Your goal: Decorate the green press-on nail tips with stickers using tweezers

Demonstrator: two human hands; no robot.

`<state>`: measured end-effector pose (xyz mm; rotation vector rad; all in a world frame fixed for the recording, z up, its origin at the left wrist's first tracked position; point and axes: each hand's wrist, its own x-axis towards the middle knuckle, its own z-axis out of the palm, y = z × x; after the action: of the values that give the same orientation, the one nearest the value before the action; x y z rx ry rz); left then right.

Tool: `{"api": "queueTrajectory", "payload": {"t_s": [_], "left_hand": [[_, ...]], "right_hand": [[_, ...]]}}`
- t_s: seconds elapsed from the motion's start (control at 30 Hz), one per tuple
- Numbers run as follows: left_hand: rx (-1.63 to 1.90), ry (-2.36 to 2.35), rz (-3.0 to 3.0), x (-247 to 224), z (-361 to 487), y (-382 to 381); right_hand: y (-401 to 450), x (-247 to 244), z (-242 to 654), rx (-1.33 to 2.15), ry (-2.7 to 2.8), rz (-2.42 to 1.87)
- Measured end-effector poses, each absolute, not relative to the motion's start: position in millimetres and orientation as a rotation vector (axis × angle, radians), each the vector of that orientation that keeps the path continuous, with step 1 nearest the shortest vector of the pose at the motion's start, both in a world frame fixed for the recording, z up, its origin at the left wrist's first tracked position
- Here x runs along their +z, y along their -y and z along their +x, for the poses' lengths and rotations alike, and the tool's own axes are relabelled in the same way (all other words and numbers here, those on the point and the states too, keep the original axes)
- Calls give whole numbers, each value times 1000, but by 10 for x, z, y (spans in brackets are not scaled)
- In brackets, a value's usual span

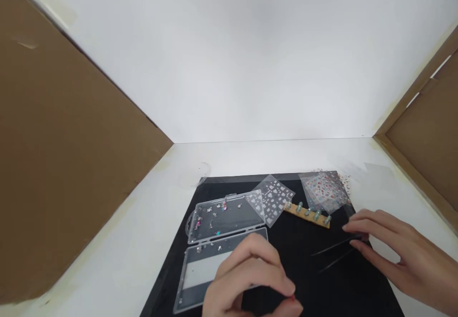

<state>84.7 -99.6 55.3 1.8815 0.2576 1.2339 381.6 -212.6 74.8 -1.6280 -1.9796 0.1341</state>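
black mat (296, 269) under right hand (397, 255) holding slim metal tweezers (334, 246).

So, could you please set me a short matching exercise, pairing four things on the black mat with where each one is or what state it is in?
Things:
1. Fine tweezers
2. Wooden strip with pale green pieces
3. Open clear plastic case
4. Patterned sticker sheets

Places or states:
A. Overlapping the black mat's far corner
B. Held in the right hand
C. Holding small coloured gems
D. Lying beside a clear sheet with white squares

Pairs: 1-B, 2-D, 3-C, 4-A
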Motion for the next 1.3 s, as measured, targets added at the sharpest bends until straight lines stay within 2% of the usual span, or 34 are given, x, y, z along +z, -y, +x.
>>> {"api": "queueTrajectory", "payload": {"t_s": [0.3, 0.53, 0.77, 1.3], "left_hand": [[1115, -360, 1979, 534, 1332, 829], [1000, -396, 1894, 455, 1403, 809], [961, -411, 1874, 408, 1387, 836], [1121, -281, 2121, 377, 1234, 761]], "right_hand": [[2180, 290, 4101, 342, 2140, -1561], [2309, 194, 4264, 204, 2045, -1498], [2376, 205, 4326, -170, 1984, -1419], [2315, 211, 3992, -28, 1799, -1556]]}}
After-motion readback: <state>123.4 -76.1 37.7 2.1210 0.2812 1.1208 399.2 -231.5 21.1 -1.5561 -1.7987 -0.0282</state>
